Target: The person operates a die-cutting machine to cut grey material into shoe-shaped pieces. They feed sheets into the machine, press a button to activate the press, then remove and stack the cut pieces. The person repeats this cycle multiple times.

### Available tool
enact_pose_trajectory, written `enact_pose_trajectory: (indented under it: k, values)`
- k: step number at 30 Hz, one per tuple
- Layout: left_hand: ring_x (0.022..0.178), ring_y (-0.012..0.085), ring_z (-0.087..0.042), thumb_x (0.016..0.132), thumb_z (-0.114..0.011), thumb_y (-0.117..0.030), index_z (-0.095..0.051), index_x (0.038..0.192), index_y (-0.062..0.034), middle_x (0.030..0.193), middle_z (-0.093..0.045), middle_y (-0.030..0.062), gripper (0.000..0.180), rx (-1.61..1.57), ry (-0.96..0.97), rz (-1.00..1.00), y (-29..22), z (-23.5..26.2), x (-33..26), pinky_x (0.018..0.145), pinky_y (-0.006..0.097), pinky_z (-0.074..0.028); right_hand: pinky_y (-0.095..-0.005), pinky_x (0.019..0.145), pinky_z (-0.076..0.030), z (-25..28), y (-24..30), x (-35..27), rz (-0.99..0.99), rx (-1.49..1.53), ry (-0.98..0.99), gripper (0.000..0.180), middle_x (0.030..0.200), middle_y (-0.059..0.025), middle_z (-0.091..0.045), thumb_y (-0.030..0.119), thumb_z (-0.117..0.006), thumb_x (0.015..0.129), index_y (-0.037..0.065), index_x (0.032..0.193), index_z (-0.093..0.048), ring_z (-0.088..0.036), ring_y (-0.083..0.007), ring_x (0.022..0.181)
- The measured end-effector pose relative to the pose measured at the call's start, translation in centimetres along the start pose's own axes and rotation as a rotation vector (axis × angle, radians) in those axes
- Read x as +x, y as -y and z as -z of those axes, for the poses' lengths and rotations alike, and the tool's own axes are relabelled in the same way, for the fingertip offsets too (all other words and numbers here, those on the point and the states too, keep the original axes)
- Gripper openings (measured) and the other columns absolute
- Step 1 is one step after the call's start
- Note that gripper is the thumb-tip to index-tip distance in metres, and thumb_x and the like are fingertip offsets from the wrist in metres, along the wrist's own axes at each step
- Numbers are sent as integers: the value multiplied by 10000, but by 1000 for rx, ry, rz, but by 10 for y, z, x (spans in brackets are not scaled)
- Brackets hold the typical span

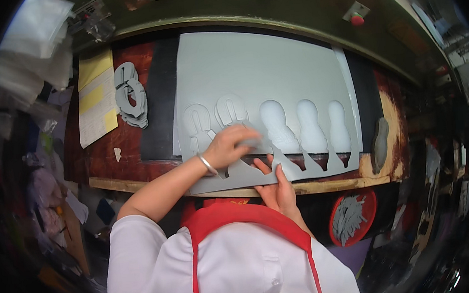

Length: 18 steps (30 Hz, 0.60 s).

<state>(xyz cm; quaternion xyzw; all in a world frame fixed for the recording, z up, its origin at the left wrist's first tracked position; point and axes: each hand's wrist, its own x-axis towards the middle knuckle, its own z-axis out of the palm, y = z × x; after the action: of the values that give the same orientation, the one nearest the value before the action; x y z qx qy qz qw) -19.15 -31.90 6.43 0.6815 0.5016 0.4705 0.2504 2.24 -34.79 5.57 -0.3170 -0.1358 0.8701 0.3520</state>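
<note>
A large grey sheet (pixel 260 60), which looks like foam, lies at the bench front with a row of sole-shaped cut-outs along its near side. White shows through the three cut-outs on the right. Two sole-shaped grey pieces (pixel 196 118) with U-shaped lines sit at the left of the row. My left hand (pixel 231 145), wearing a bracelet, is over the sheet beside them, its fingers bent and smeared by motion; a grey blur is at the fingertips. At the near edge my right hand (pixel 278 190) holds the sheet's cut strip, thumb on top, other fingers partly showing through an opening.
Left of the sheet are a stack of grey cut pieces (pixel 131 97) and yellow-and-white papers (pixel 96 97). A grey sole-shaped piece (pixel 380 145) rests at the right. Below the bench edge, a red basin (pixel 370 213) holds grey scraps. A green machine beam (pixel 211 3) with red buttons spans the back.
</note>
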Motion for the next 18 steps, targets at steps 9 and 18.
enact_pose_trajectory:
  k: [9,18]
  values:
    - [716,135,-590,904,-596,-102,-598,1062,-17,889,-657,75,179,131,-926,-123,3,146,58,658,257,-494,-533,1091,-271,4,-12,-8,-63,-93,64,505,1429,-194,-329,321,-401,986,120,1432,-275,-316,-326,1339]
    - [1069,313,-567,671,-709,-172,-627,1101,-87,1130,-572,144,446,309,168,-516,34,73,-69,953,475,-443,-278,661,-450,-21,-38,9,-80,-431,59,317,1019,-44,-565,74,-576,900,34,1192,-457,-528,-135,817]
